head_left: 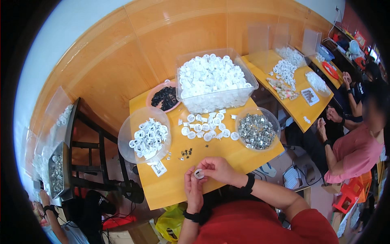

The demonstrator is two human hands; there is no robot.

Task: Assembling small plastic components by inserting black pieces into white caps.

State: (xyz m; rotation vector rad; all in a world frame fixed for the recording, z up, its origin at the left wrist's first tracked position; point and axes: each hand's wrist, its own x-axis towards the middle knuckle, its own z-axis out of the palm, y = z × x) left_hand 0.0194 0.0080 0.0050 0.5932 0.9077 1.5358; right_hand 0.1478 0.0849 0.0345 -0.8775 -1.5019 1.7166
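Note:
Above the near edge of the yellow table (243, 160), my left hand (193, 190) is closed on a small white round plastic part (199, 174) with a dark spot. My right hand (220, 170) pinches the same part from the right; fingertips hide some of it. A few small dark pieces (186, 153) lie beyond my hands. Loose white round parts (206, 127) are spread across the table's middle. A clear bowl (124, 140) of white parts stands to the left, and a clear bowl (276, 118) of small metal pieces to the right.
A large clear bin (248, 91) heaped with white parts stands at the back, beside a pink bowl (151, 96) of black pieces. A white label card (159, 168) lies at the left edge. People work at tables on both sides. A black stool (92, 145) stands left.

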